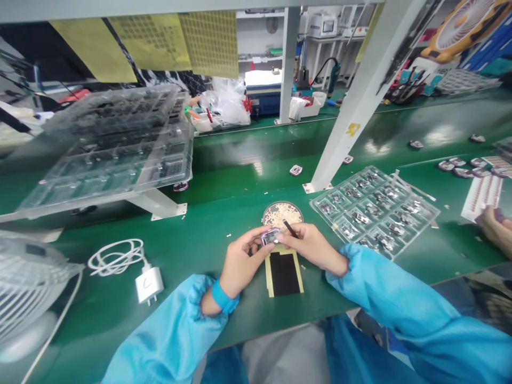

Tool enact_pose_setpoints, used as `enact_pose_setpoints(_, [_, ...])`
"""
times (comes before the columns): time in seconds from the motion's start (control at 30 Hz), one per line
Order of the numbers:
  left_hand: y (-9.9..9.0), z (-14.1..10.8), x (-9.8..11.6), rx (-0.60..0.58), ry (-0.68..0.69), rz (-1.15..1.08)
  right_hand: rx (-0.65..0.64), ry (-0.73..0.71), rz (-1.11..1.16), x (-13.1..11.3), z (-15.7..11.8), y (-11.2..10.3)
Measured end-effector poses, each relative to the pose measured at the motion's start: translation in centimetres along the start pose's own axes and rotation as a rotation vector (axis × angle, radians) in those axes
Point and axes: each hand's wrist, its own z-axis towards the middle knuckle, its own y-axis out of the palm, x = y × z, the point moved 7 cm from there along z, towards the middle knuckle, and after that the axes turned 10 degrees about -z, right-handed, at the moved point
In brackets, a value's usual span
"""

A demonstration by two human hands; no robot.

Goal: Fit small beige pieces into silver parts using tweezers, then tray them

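My left hand (240,258) grips a small shiny silver part (271,235) by its left side, just above a yellow-edged black sheet (284,273) lying flat on the green bench. My right hand (310,244) holds a thin dark tweezer-like tool (290,229) whose tip meets the part. Right behind both hands sits a round dish (282,213) full of tiny pale pieces. Both arms wear light blue sleeves, and a blue band circles the left wrist.
A clear tray (374,209) of small parts lies to the right. Stacked clear trays (116,144) rest on a rack at left, a white charger with coiled cable (149,284) in front, a fan (24,288) far left. Another person's hand (496,226) shows at the right edge.
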Motion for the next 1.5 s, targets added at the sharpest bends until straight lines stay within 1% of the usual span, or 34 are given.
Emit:
enact_pose_setpoints(0.1, [0.6,-0.1,-0.2,-0.03,-0.052,-0.146,0.061,-0.076,0.095,-0.2,0.0,-0.1])
enact_pose_setpoints(0.2, [1.1,-0.1,-0.4,-0.058,-0.113,-0.257,0.052,-0.105,0.159,-0.4,-0.1,0.3])
enact_pose_setpoints(0.27, [1.4,-0.1,-0.5,-0.053,-0.136,-0.29,0.045,-0.101,0.167,-0.4,-0.2,0.7])
enact_pose_setpoints(0.37, [1.6,-0.3,-0.5,-0.026,-0.115,-0.289,0.042,-0.104,0.187,-0.1,-0.3,1.2])
enact_pose_setpoints(0.47, [1.6,-0.5,-0.4,-0.001,-0.045,-0.279,0.047,-0.095,0.216,0.3,-0.2,1.5])
enact_pose_setpoints(0.6, [1.3,-0.5,-0.2,0.019,0.076,-0.224,0.039,-0.097,0.253,0.1,0.0,1.7])
enact_pose_setpoints(0.67, [1.2,-0.5,-0.1,0.002,0.1,-0.182,0.042,-0.106,0.245,-0.3,0.1,1.7])
enact_pose_setpoints(0.73, [1.3,-0.6,-0.2,-0.01,0.079,-0.153,0.043,-0.117,0.25,-0.8,0.0,1.8])
enact_pose_setpoints(0.83, [1.1,-0.9,-0.5,0.036,0.011,-0.117,0.041,-0.151,0.272,-1.3,0.0,1.8])
enact_pose_setpoints(0.93, [0.8,-1.0,-0.7,0.042,-0.038,0.039,0.035,-0.198,0.244,-1.7,0.1,1.5])
enact_pose_setpoints(1.03, [0.5,-1.0,-0.5,0.058,-0.008,0.243,0.08,-0.207,0.218,-1.9,0.0,0.9])
enact_pose_setpoints(1.1, [0.4,-1.1,-0.2,0.089,0.035,0.299,0.118,-0.2,0.211,-2.1,-0.2,0.5])
enact_pose_setpoints(1.27, [1.2,-1.1,-0.1,0.113,0.105,0.278,0.135,-0.184,0.178,-1.9,-0.4,0.3])
enact_pose_setpoints(1.37, [1.4,-0.9,-0.4,0.146,0.145,0.251,0.141,-0.198,0.147,-1.5,-0.3,0.2])
enact_pose_setpoints(1.5, [1.5,-0.8,-0.7,0.158,0.159,0.177,0.081,-0.206,0.19,-1.1,0.2,0.8])
